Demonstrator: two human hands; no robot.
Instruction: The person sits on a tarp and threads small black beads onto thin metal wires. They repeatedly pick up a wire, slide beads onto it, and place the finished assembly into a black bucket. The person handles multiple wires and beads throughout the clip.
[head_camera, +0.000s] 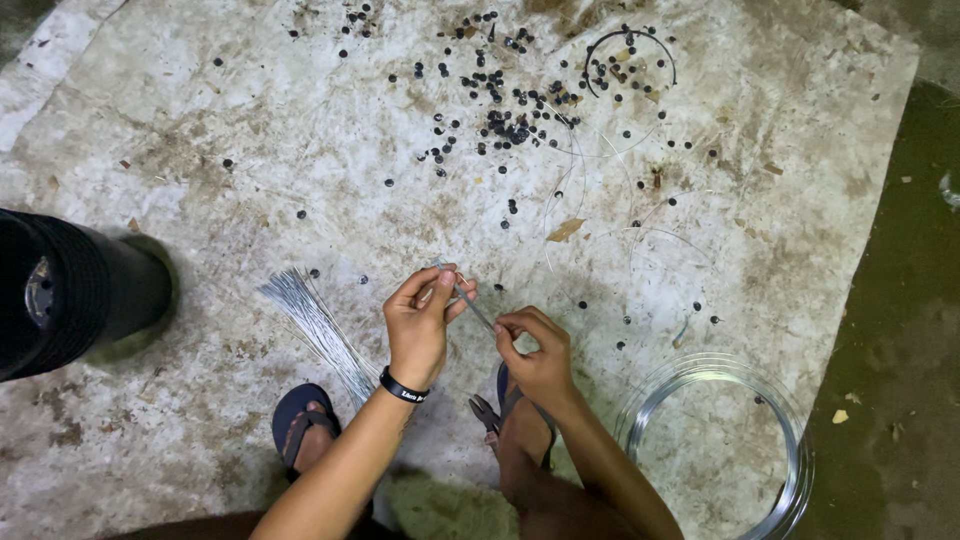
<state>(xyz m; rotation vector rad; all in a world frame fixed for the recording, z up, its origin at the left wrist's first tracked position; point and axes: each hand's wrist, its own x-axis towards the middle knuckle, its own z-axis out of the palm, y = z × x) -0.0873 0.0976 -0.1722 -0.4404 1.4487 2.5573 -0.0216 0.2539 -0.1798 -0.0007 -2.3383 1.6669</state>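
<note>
Nearest the camera, two feet in dark blue sandals (302, 420) rest on a stained white sheet (200, 180) spread over the ground, and a pair of pliers (487, 412) lies beside the right foot. Just above them the left hand (420, 325), with a black wristband (402, 387) on its wrist, pinches the upper end of a short silver wire (474, 306) between thumb and fingertips, fingers narrowly closed on it. The right hand (537, 355) grips the lower end of the same wire, its fingers curled tight (the wire runs at a slant between the two hands, held just above the sheet). Left of the hands a bundle of cut straight wires (315, 325) fans out on the sheet, and to the right lies a large coil of silver wire (790, 440). At the left edge stands a black ribbed container (70, 290). Farther off, small dark beads (505, 125) lie scattered across the top of the sheet, thickest near the middle, with loose bent wire pieces (640, 200) and a dark wire ring (632, 50) among them.
</note>
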